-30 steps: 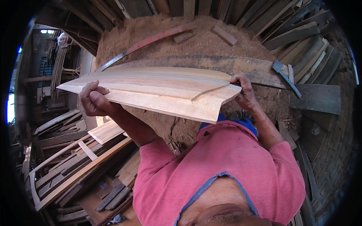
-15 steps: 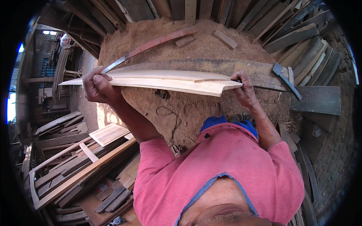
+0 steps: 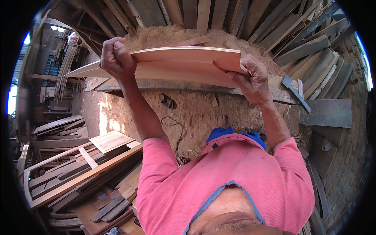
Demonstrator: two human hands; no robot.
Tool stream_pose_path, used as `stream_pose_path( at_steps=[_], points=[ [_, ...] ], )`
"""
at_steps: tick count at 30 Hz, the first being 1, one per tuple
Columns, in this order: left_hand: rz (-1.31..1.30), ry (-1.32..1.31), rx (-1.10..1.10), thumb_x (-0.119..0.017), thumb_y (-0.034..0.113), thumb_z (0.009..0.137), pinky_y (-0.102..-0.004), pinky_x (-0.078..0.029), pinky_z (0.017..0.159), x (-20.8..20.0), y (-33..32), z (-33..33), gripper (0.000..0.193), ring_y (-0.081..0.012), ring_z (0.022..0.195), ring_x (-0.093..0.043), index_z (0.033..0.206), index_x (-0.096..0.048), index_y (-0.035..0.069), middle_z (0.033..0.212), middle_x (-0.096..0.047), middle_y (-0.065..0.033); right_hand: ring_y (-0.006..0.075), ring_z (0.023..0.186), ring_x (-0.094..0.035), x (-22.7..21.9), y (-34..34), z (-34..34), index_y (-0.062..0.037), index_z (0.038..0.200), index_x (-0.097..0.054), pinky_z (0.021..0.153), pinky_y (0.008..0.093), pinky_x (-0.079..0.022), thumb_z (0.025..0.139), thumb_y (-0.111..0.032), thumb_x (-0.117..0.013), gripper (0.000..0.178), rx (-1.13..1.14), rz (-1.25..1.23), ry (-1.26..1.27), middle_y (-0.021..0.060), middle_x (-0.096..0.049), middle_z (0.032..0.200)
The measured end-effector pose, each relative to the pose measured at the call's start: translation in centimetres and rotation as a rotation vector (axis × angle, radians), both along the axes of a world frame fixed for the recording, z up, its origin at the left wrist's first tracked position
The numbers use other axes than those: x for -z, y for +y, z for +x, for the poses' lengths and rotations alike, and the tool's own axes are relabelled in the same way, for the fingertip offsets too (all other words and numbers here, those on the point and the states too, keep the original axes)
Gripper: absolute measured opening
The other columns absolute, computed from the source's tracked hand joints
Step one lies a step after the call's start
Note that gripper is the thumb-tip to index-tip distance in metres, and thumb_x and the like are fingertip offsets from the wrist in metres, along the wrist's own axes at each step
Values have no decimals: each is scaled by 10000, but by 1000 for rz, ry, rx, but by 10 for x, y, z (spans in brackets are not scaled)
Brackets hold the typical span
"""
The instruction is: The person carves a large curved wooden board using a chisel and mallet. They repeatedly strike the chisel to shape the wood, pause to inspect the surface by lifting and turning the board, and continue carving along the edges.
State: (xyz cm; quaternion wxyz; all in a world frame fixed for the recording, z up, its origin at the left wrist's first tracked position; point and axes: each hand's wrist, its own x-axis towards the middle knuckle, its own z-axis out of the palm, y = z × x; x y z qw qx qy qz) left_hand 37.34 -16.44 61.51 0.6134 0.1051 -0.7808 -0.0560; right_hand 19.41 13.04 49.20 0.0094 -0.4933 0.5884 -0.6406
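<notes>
Up and over goes the pale wooden panel [image 3: 188, 66], tipped from edge-on to show a broad face! Sawdust covers the ground [image 3: 203, 113], planks [image 3: 190, 15] lean all around, and the panel is held above a weathered beam [image 3: 279, 89]. Both hands have risen: left hand [image 3: 118, 58] curled tight on its upper edge, right hand [image 3: 254, 80] pinching the right end, thumb on the near face.

No words or numbers can be read in the head view; no labels or brands either. No sign is legible.
</notes>
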Motion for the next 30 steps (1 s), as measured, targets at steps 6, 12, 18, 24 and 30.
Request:
stream_pose_path(
  at_steps=[6, 12, 18, 24, 30],
  points=[
    [-28, -48, -43, -547, 139, 874, -308, -436, 546, -13, -7, -15, 179, -164, 527, -543, 791, -687, 65, 592, -574, -49, 156, 713, -607, -37, -29, 3, -35, 937, -706, 644, 309, -481, 868, -218, -852, 244, 56, -120, -10, 53, -650, 817],
    [-53, -64, -69, -550, 175, 887, -350, -483, 581, -19, -18, -36, 192, -220, 553, -607, 785, -691, 95, 610, -622, -76, 76, 689, -592, -68, -33, -11, -67, 926, -716, 627, 249, -477, 970, -244, -768, 190, 85, -333, -236, -7, -667, 788],
    [-67, -65, -55, -559, 229, 922, -325, -490, 587, -16, -28, -60, 231, -179, 566, -634, 810, -708, 93, 641, -658, -65, 63, 725, -589, -51, -5, -51, -52, 961, -711, 659, 234, -480, 1043, -239, -657, 211, 352, -396, -307, -2, -674, 803],
    [-33, -100, -103, -555, 283, 916, -347, -516, 621, -21, -46, -71, 248, -210, 579, -661, 799, -717, 135, 624, -666, -39, 63, 817, -592, -41, 0, -13, -45, 1221, -709, 772, 231, -490, 1028, -166, -665, 232, 175, -106, -117, -8, -650, 863],
    [-16, -161, -155, -563, 353, 936, -425, -517, 672, -22, -59, -97, 289, -325, 677, -694, 806, -690, 127, 686, -692, -105, 194, 890, -690, -35, -21, -2, -79, 1420, -614, 847, 359, -547, 997, -161, -662, 434, 271, 332, 165, 99, -735, 969]
  ],
)
